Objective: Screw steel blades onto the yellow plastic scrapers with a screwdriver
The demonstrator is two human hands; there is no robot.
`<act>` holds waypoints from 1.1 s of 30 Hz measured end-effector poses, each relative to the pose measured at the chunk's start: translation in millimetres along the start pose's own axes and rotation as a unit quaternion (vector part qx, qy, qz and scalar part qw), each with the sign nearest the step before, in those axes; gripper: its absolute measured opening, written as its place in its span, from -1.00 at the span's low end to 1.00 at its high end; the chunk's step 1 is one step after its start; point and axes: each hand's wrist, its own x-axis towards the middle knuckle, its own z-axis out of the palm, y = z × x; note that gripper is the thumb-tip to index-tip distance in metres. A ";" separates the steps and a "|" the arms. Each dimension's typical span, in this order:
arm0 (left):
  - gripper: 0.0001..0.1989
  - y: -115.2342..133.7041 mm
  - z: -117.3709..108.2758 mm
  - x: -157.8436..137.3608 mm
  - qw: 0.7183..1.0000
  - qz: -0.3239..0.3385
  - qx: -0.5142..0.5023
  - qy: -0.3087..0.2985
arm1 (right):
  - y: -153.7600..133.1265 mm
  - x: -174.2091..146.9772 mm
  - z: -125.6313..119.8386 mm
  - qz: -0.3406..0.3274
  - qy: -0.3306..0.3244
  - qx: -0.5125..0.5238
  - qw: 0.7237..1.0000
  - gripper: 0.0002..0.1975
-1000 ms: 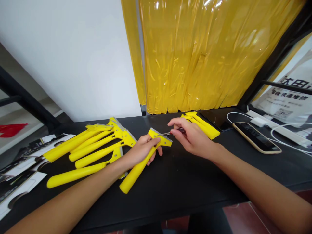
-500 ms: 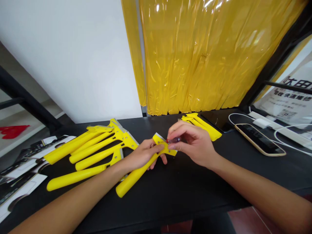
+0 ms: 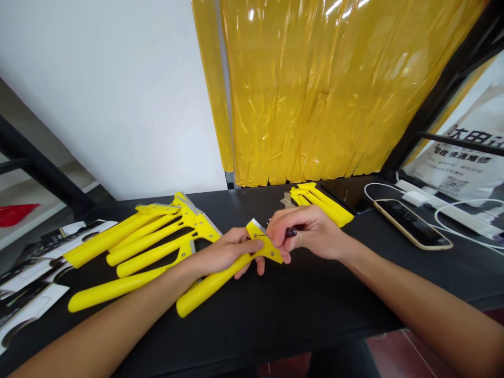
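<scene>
My left hand (image 3: 230, 248) is closed around the neck of a yellow scraper (image 3: 212, 286), its long handle slanting down to the left. The thumb presses on the scraper's head, where screws and a thin metal edge show. In my right hand (image 3: 315, 231) is a small screwdriver (image 3: 291, 232) with a dark, clear handle, gripped in curled fingers right over the scraper's head. Its shaft reaches toward the head, but the tip's contact is hard to see. Beside my left forearm lie several more yellow scrapers (image 3: 145, 240), heads toward the right.
Yellow scraper parts (image 3: 326, 203) lie behind my right hand, by a dark tablet (image 3: 348, 194). Farther right are a phone (image 3: 413, 223), white cables and a power strip (image 3: 460, 210). Printed cards (image 3: 35, 310) cover the left end of the black table (image 3: 299, 315).
My right hand has turned and its fingers have curled further around the screwdriver, so the handle's end now points toward me. The left hand keeps its hold; the view has shifted slightly.
</scene>
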 end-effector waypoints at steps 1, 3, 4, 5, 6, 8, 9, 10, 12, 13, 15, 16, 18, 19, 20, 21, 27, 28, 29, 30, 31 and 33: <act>-0.60 1.4 0.1 -1.4 1.000 -0.001 -0.010 -0.011 | -2.3 -0.2 0.0 -0.003 -0.009 -0.013 1.000 -0.93; -0.64 4.6 1.9 -4.2 0.999 -0.006 -0.038 -0.032 | -8.1 0.0 1.8 -0.013 -0.039 -0.047 0.998 -0.93; -0.64 6.2 3.4 -5.5 0.998 -0.012 -0.048 -0.045 | -11.1 0.2 3.4 -0.016 -0.061 -0.059 0.996 -0.92; -0.65 7.7 5.0 -6.4 0.996 -0.021 -0.052 -0.062 | -13.6 0.5 5.4 -0.015 -0.085 -0.066 0.994 -0.90; -0.66 8.7 6.5 -6.9 0.995 -0.030 -0.050 -0.085 | -15.5 0.6 7.6 -0.011 -0.104 -0.065 0.992 -0.87; -0.67 8.9 8.9 -6.7 0.991 -0.040 -0.035 -0.126 | -16.4 0.2 12.0 0.002 -0.117 -0.036 0.993 -0.82; -0.66 7.8 9.5 -6.2 0.990 -0.040 -0.027 -0.134 | -15.4 -0.4 13.8 0.011 -0.109 -0.009 0.994 -0.81; -0.65 6.2 9.9 -5.4 0.990 -0.037 -0.023 -0.132 | -13.6 -1.1 15.0 0.021 -0.095 0.021 0.995 -0.79; -0.63 2.0 10.5 -3.5 0.994 -0.023 -0.029 -0.103 | -8.3 -2.3 15.4 0.033 -0.063 0.072 0.995 -0.77; -0.63 0.1 11.0 -2.5 0.996 -0.017 -0.034 -0.079 | -5.4 -2.5 14.5 0.034 -0.047 0.084 0.995 -0.78; -0.63 -2.6 12.3 -0.6 0.998 -0.009 -0.055 -0.033 | 0.4 -2.0 11.4 0.023 -0.015 0.088 0.996 -0.81; -0.62 -3.2 13.1 0.3 0.998 -0.006 -0.065 -0.007 | 3.0 -1.2 9.7 0.017 0.000 0.088 0.996 -0.82; -0.63 -3.5 14.5 2.0 0.996 -0.003 -0.081 0.037 | 7.5 0.9 7.1 0.012 0.028 0.097 0.995 -0.82; -0.64 -3.3 15.0 2.6 0.995 -0.001 -0.085 0.052 | 9.4 2.0 6.4 0.011 0.040 0.107 0.993 -0.83; -0.65 -3.2 15.3 3.1 0.994 -0.002 -0.089 0.061 | 11.0 2.9 6.1 0.010 0.050 0.118 0.992 -0.84; -0.66 -3.0 15.5 3.3 0.994 -0.006 -0.090 0.063 | 12.4 3.6 6.0 0.008 0.059 0.129 0.990 -0.86; -0.66 -2.8 15.6 1.3 0.997 -0.023 -0.078 0.011 | 14.9 1.9 6.5 0.011 0.048 0.141 0.989 -0.81; -0.66 -2.5 15.7 0.6 0.997 -0.023 -0.076 -0.002 | 14.0 1.2 6.6 0.011 0.037 0.135 0.990 -0.79; -0.67 -2.1 15.7 -0.1 0.997 -0.024 -0.075 -0.016 | 12.6 0.4 6.9 0.011 0.024 0.127 0.992 -0.77; -0.68 -1.6 15.5 -0.8 0.996 -0.027 -0.074 -0.031 | 10.7 -0.3 7.3 0.012 0.009 0.117 0.993 -0.76; -0.68 -1.0 15.0 -1.4 0.996 -0.032 -0.073 -0.047 | 8.5 -0.9 7.8 0.014 -0.004 0.105 0.994 -0.75; -0.68 0.2 13.6 -2.6 0.994 -0.040 -0.064 -0.078 | 3.3 -1.8 8.8 0.014 -0.029 0.077 0.997 -0.73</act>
